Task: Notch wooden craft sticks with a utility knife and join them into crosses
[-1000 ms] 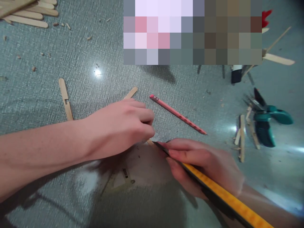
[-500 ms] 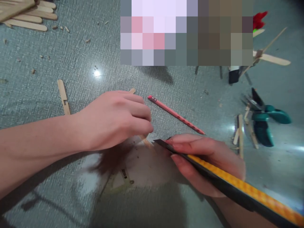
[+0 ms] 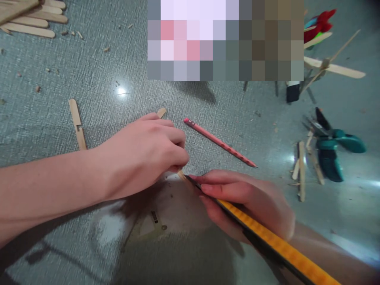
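My left hand [image 3: 157,148] is closed over a wooden craft stick [image 3: 162,113], pressing it to the table; the stick's rounded end shows beyond the knuckles and a short piece shows below the fingers. A yellow and black utility knife [image 3: 267,241] is gripped in my right hand [image 3: 237,202], its dark blade touching or almost touching the stick just below my left fingers. Left of my hand lies a notched craft stick [image 3: 77,124], partly hidden by my forearm. A pink pencil [image 3: 219,142] lies diagonally above my right hand.
Craft sticks [image 3: 32,27] are piled at the upper left, with small wood chips nearby. On the right are green-handled pliers [image 3: 329,150] beside stick pieces [image 3: 301,170]. Crossed sticks [image 3: 335,67] and a red object [image 3: 325,23] stand at the upper right. A blurred patch covers the top centre.
My right hand has moved left with the knife, bringing the blade to the stick. My left hand has shifted slightly left and still holds the stick down.
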Action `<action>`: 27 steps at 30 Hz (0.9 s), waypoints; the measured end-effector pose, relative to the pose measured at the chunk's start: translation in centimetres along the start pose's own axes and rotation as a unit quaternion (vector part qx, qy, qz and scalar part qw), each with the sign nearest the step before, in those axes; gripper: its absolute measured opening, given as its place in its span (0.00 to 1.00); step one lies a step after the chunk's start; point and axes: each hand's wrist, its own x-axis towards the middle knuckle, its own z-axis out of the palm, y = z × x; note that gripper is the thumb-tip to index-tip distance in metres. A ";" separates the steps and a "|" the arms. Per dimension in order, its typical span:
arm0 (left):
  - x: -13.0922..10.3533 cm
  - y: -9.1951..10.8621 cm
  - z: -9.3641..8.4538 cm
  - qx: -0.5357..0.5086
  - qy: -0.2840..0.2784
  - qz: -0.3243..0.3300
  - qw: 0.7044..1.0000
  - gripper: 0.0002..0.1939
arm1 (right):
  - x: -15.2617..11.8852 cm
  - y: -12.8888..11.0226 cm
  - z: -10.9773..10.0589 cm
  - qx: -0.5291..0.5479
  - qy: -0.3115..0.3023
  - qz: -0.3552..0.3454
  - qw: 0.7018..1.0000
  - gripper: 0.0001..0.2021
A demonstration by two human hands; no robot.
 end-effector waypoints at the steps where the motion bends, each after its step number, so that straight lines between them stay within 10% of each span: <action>1: 0.1 0.1 -0.1 -0.004 -0.004 0.000 1.000 0.14 | 0.0 -0.1 0.0 -0.004 -0.003 -0.001 1.000 0.16; 27: 2.4 -2.2 0.9 -0.044 -0.039 0.118 0.991 0.11 | 2.8 3.2 -2.0 0.117 -0.172 -0.083 0.975 0.08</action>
